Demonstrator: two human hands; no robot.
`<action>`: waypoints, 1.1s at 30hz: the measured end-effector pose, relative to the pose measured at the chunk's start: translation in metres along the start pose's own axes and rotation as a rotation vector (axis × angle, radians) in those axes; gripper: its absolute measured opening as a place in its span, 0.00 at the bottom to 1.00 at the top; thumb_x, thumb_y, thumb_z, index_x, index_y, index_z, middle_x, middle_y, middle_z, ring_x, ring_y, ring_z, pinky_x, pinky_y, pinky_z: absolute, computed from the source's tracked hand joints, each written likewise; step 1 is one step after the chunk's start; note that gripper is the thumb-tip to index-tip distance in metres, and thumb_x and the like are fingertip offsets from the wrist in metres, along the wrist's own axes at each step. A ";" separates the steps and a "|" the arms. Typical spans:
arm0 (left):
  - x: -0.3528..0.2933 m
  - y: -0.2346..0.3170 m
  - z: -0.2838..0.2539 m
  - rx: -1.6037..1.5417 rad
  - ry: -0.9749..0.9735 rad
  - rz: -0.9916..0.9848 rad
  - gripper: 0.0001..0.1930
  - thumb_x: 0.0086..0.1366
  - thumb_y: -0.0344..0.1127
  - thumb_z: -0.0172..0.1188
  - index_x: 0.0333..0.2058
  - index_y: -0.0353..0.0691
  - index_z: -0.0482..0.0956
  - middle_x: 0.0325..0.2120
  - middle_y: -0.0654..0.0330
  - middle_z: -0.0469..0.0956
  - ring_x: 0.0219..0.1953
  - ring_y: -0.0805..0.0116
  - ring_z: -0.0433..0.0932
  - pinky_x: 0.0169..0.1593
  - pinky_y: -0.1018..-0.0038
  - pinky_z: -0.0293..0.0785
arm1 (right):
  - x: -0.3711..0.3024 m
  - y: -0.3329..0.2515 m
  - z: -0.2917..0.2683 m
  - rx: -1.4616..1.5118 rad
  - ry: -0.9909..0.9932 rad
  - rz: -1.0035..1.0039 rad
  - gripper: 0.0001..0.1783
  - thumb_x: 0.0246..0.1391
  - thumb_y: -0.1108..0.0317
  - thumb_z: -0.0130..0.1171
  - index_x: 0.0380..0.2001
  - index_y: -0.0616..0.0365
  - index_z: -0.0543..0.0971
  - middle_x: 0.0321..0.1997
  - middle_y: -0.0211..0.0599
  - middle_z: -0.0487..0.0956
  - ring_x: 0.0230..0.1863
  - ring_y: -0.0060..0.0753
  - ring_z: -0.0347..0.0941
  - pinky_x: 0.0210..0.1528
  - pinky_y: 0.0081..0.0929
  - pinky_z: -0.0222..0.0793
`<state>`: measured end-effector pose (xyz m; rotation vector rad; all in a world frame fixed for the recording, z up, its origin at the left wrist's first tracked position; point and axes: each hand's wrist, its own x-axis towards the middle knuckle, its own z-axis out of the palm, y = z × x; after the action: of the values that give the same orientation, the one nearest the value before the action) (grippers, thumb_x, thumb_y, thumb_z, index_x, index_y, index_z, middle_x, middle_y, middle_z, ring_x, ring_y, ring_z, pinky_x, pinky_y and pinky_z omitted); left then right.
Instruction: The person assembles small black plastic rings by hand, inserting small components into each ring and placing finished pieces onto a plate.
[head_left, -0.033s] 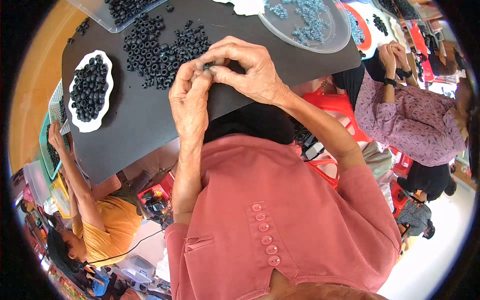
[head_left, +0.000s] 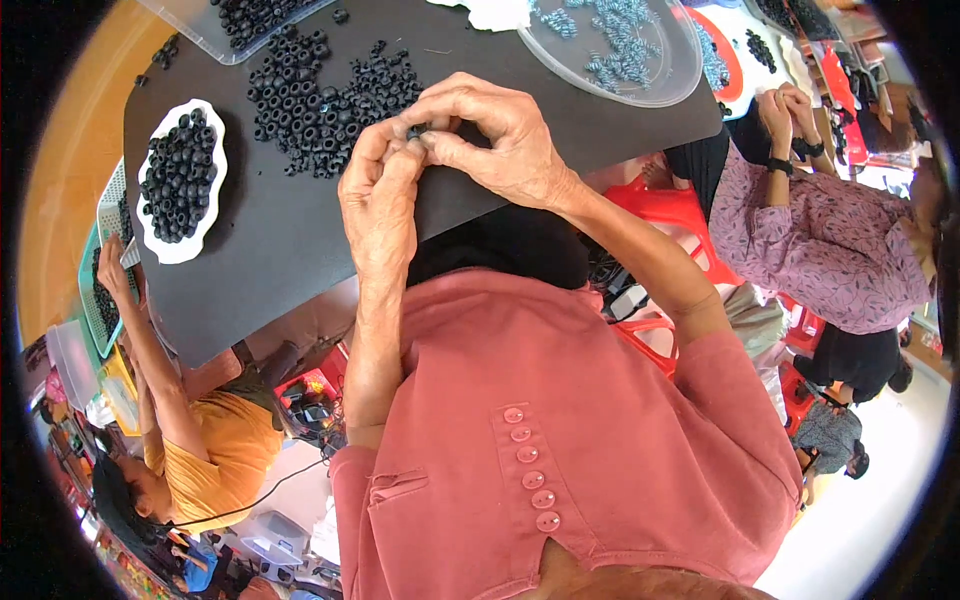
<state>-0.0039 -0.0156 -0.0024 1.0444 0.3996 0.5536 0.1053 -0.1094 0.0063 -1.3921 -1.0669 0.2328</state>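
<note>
My left hand (head_left: 382, 190) and my right hand (head_left: 495, 140) meet above the near edge of the dark table. Between their fingertips is a small black ring-shaped piece (head_left: 416, 131), pinched by both and partly covered by the fingers. Just beyond my left hand lies a loose heap of black ring-shaped pieces (head_left: 290, 95), with smaller black pieces (head_left: 385, 85) at its right side. A white scalloped dish (head_left: 213, 190) at the left holds more black rings. Past my right hand, a clear round tub (head_left: 655, 98) contains pale blue coiled springs (head_left: 620, 45).
A clear bin (head_left: 225, 55) of black pieces stands at the far left. White crumpled material (head_left: 490, 12) lies near the tub. A person in yellow (head_left: 225, 450) works at the left beside a green basket (head_left: 95, 320); another in patterned purple (head_left: 810, 230) sits right, near a red stool (head_left: 660, 205).
</note>
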 end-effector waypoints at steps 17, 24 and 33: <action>0.005 -0.001 -0.009 0.108 -0.049 -0.021 0.10 0.64 0.28 0.52 0.43 0.33 0.73 0.36 0.63 0.74 0.39 0.76 0.73 0.50 0.76 0.69 | 0.004 0.006 0.001 -0.007 -0.023 0.093 0.12 0.45 0.78 0.59 0.35 0.57 0.81 0.34 0.33 0.78 0.30 0.23 0.75 0.35 0.20 0.72; 0.007 0.007 -0.006 -0.133 -0.068 -0.097 0.09 0.63 0.25 0.50 0.42 0.32 0.73 0.36 0.61 0.75 0.40 0.72 0.74 0.51 0.73 0.69 | 0.003 0.005 0.002 -0.179 -0.026 -0.102 0.17 0.40 0.78 0.61 0.38 0.57 0.79 0.35 0.36 0.77 0.36 0.31 0.74 0.38 0.25 0.72; 0.014 0.003 -0.014 -0.237 -0.093 -0.136 0.07 0.63 0.23 0.49 0.39 0.33 0.73 0.34 0.62 0.74 0.39 0.74 0.73 0.49 0.74 0.69 | 0.010 0.012 0.006 -0.364 0.013 -0.288 0.20 0.35 0.78 0.66 0.38 0.60 0.78 0.36 0.35 0.77 0.31 0.28 0.72 0.32 0.23 0.71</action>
<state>-0.0010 0.0041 -0.0065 0.8059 0.3115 0.4177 0.1121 -0.0952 -0.0005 -1.5336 -1.3289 -0.1899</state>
